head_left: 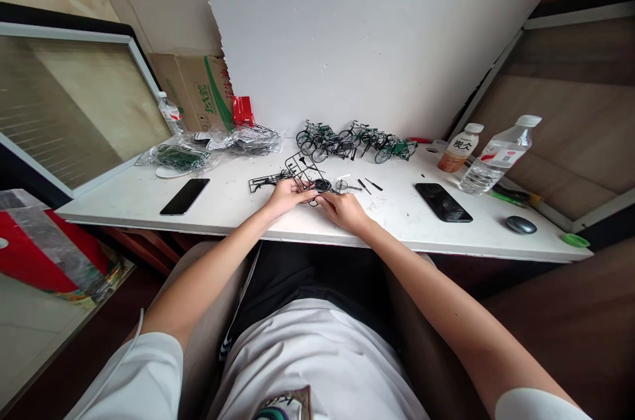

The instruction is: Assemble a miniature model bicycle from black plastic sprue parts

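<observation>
My left hand [288,195] and my right hand [344,210] meet at the front middle of the white table [238,208]. Both pinch small black model parts between the fingertips, beside a black plastic parts frame [292,172] lying flat. A small black wheel [322,185] sits right at the fingertips; which hand grips it I cannot tell. A spoked wheel [341,186] and thin black rods [370,184] lie just to the right. Several finished green and black model bicycles [354,141] stand in a row behind.
A black phone [185,196] lies at left, another phone [443,202] at right. Bags of parts [208,149] sit at back left. Two bottles [496,155] and a mouse [520,225] are at right. A white foam board [367,43] leans behind.
</observation>
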Available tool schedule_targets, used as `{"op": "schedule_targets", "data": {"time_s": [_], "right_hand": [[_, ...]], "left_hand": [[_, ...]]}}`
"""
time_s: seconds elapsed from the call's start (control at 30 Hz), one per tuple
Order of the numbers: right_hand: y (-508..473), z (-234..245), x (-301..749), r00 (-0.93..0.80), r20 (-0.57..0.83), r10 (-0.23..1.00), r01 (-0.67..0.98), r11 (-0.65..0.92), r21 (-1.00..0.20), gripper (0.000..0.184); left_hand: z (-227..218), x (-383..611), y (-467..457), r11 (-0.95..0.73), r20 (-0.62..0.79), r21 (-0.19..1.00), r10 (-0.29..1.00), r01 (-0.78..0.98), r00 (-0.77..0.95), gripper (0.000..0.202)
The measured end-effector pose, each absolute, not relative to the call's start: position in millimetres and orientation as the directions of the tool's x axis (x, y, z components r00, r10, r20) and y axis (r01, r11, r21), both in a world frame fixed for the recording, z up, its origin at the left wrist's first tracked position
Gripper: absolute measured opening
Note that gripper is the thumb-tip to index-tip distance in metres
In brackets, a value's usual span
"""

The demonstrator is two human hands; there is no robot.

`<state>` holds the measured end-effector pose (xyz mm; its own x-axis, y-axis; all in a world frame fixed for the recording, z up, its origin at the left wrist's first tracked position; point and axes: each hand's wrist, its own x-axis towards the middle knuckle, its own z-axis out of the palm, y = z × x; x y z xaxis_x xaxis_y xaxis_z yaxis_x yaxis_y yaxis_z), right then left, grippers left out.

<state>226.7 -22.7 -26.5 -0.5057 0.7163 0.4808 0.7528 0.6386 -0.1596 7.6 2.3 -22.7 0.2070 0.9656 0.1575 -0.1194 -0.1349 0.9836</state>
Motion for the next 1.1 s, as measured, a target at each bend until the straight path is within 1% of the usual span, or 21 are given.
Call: {"op": "schedule_targets", "data": {"time_s": [0.13,0.3,0.4,0.5,0.57,0.7,0.77,0.87,0.97,1.1], "right_hand": [[-24,-28,226,-0.474,0.535,0.700,0.735,0.649,-0.198,0.041],[-24,-31,225,-0.427,0.596,0.680,0.746,0.638,-0.193,0.039],[-23,-31,224,-0.405,0.602,0.688,0.762,0.618,-0.193,0.038],[-23,-29,224,-0.388,0.578,0.718,0.771,0.597,-0.223,0.037],[-22,-27,224,-0.383,0.568,0.729,0.776,0.587,-0.230,0.039],[-21,-28,225,-0.395,0.562,0.727,0.801,0.572,-0.177,0.050],[-19,-29,225,-0.380,0.568,0.730,0.810,0.559,-0.177,0.046],[-17,-31,225,-0.344,0.583,0.736,0.808,0.549,-0.216,0.037],[-17,-31,225,-0.343,0.577,0.741,0.801,0.552,-0.232,0.034],[-19,-29,225,-0.389,0.537,0.749,0.775,0.581,-0.248,0.031]], "left_hand": [[-23,10,1,-0.147,0.166,0.982,0.970,-0.121,0.175,0.052],[-22,13,-2,-0.114,0.138,0.981,0.979,-0.155,0.151,0.054],[-21,14,-4,-0.078,0.105,0.982,0.982,-0.171,0.157,0.054],[-21,13,-5,-0.051,0.086,0.984,0.975,-0.173,0.203,0.053],[-22,12,-4,-0.047,0.086,0.985,0.968,-0.164,0.238,0.055],[-28,10,0,-0.047,0.086,0.989,0.953,-0.140,0.291,0.058],[-31,11,1,-0.033,0.076,0.988,0.956,-0.151,0.285,0.056],[-33,12,1,-0.017,0.064,0.984,0.963,-0.177,0.261,0.055],[-33,12,0,-0.012,0.062,0.982,0.964,-0.190,0.257,0.055],[-34,11,1,0.003,0.044,0.985,0.964,-0.174,0.263,0.051]]}}
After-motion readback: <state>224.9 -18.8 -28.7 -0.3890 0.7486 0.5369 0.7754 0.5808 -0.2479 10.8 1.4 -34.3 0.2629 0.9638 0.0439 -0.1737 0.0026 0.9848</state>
